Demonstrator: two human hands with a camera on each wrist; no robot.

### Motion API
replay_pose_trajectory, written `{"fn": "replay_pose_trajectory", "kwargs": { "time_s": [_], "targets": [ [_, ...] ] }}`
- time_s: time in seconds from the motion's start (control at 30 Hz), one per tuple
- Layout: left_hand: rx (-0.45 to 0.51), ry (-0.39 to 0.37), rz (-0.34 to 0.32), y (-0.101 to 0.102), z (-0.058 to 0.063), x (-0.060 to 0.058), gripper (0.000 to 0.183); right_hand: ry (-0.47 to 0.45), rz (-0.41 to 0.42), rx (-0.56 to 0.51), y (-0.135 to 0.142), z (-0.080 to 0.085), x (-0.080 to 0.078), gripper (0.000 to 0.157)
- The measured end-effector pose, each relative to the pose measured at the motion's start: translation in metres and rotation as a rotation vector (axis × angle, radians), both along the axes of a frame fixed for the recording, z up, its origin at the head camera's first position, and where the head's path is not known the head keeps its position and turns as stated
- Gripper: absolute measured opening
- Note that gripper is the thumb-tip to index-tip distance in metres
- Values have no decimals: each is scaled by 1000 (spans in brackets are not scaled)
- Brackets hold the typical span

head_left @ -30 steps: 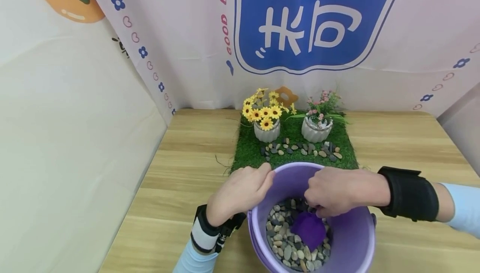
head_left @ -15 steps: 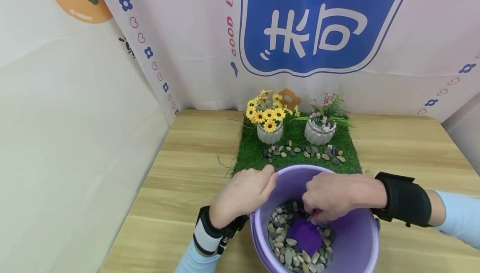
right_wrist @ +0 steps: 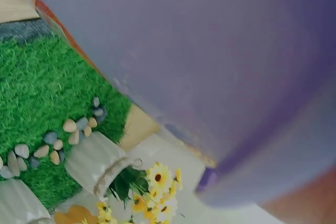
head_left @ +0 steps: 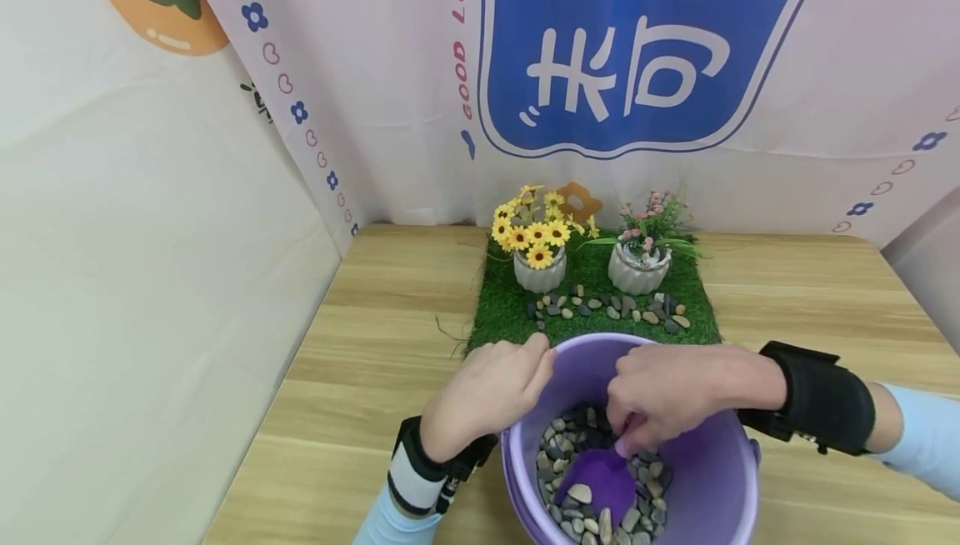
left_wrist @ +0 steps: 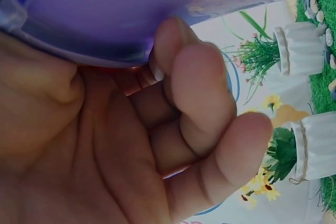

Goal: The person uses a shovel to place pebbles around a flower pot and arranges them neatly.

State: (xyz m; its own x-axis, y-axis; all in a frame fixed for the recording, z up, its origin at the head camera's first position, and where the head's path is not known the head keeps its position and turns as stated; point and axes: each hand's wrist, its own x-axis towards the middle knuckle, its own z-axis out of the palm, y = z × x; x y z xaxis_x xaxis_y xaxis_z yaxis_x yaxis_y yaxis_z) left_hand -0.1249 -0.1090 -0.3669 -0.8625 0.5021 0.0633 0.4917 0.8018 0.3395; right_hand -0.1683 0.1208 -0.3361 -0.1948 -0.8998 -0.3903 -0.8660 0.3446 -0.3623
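A light purple bucket (head_left: 708, 478) stands at the table's front with many grey and tan pebbles (head_left: 645, 520) in its bottom. My left hand (head_left: 491, 391) grips the bucket's left rim; in the left wrist view its curled fingers (left_wrist: 202, 87) lie against the purple plastic. Inside the bucket, my right hand (head_left: 667, 395) holds a dark purple toy shovel (head_left: 600, 482) by its handle. A few pebbles lie on the shovel's blade, which points toward me and slightly left. In the right wrist view the bucket wall (right_wrist: 210, 66) hides most of that hand.
Behind the bucket lies a green turf mat (head_left: 502, 312) with a row of pebbles (head_left: 630, 307). Two white pots stand on it, one with yellow flowers (head_left: 536, 237), one with pink flowers (head_left: 652, 220). A printed cloth (head_left: 405, 112) hangs behind the wooden table (head_left: 360, 362).
The shovel's blade has swung left and toward me among the pebbles, and some pebbles now sit on it. My left hand stays on the rim. The head view has shifted slightly.
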Motion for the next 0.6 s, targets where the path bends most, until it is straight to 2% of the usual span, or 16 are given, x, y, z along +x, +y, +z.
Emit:
{"fn": "replay_pose_trajectory", "kwargs": {
  "time_s": [0.3,0.5,0.6],
  "targets": [
    [1,1,-3,1,-1,0,29,-121,-21,-65,9,3,-2,22],
    [5,1,-1,0,-1,0,29,-189,16,-233,17,8,-6,20],
    [9,0,-3,-1,-2,0,29,-211,14,-258,19,10,-8,18]
  ]
}}
